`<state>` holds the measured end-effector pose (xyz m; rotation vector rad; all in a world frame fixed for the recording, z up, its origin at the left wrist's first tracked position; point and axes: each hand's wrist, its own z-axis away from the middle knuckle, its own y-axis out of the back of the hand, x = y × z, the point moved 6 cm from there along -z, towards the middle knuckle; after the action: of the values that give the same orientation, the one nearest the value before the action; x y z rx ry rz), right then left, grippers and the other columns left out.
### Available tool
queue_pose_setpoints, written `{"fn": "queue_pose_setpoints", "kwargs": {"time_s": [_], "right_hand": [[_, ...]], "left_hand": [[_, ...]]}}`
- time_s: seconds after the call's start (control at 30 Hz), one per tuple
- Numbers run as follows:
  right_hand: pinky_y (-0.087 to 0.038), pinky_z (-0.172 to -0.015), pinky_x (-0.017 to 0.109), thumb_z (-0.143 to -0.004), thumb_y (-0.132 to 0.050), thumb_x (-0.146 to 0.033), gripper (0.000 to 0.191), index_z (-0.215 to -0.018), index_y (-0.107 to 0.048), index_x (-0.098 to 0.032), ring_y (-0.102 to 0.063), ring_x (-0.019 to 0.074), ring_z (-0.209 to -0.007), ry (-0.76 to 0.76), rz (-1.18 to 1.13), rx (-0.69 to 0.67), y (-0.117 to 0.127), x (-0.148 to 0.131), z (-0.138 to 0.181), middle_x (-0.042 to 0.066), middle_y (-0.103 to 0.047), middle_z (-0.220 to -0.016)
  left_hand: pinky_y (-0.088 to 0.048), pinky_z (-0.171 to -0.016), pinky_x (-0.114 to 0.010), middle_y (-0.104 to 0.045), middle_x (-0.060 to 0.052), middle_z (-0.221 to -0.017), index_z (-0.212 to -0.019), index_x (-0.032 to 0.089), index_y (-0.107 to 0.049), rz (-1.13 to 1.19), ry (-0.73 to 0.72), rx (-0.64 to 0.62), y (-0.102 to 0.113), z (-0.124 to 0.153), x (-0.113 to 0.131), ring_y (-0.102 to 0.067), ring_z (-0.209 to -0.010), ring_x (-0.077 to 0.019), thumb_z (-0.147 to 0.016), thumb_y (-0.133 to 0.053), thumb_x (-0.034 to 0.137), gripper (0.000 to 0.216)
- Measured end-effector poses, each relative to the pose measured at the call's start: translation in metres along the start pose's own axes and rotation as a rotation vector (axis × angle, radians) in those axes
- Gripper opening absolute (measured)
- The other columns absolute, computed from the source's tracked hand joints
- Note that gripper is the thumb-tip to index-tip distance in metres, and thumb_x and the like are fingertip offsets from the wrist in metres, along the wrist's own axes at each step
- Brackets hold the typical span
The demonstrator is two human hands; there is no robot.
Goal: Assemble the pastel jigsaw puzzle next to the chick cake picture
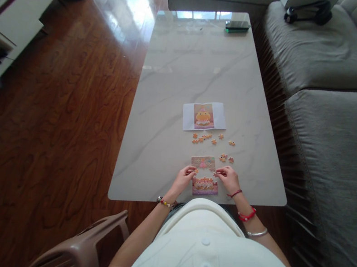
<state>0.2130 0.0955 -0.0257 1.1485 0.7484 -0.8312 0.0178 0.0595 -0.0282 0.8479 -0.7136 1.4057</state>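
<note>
A partly joined jigsaw puzzle lies near the table's front edge, with an upper section (203,162) and a lower section (205,186) and a gap between them. At the gap's left side my left hand (187,173) is closed, its fingertips pinching a small orange puzzle piece (196,171). My right hand (227,176) is closed at the right side, with a small puzzle piece (215,174) at its fingertips. Loose puzzle pieces (204,137) lie beyond the puzzle, and a small cluster of pieces (223,158) rests near my right hand.
A creased paper with a reference picture (204,116) lies farther up the marble-patterned table (167,81). A dark phone-like object (237,26) sits at the far end. Grey sofas (345,144) border the right, and a plastic stool (78,249) stands at lower left.
</note>
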Motion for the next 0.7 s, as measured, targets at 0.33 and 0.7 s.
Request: {"fn": "queue_pose_setpoints", "kwargs": {"time_s": [0.33,0.7], "right_hand": [[-0.049,-0.066,0.027,-0.063,-0.048,-0.007,0.022,-0.081,-0.054,-0.019,-0.06,0.0122,-0.068,0.059,-0.055,-0.038,-0.009,-0.008,-0.001,0.0,-0.062,-0.072],[-0.039,-0.082,0.04,-0.064,-0.053,-0.012,0.033,-0.095,-0.048,-0.018,-0.05,0.0214,-0.086,0.263,0.298,0.075,-0.008,-0.012,0.012,0.006,-0.055,-0.087]], "left_hand": [[-0.04,-0.055,-0.019,-0.053,0.003,-0.062,-0.076,0.015,-0.052,-0.008,0.014,0.02,0.004,0.004,-0.007,-0.049,-0.056,-0.0074,-0.065,-0.052,0.02,0.012],[-0.04,-0.057,-0.021,-0.055,0.001,-0.068,-0.078,0.016,-0.051,-0.127,-0.061,0.061,0.008,0.004,-0.006,-0.051,-0.061,-0.0095,-0.067,-0.052,0.024,0.014]]}}
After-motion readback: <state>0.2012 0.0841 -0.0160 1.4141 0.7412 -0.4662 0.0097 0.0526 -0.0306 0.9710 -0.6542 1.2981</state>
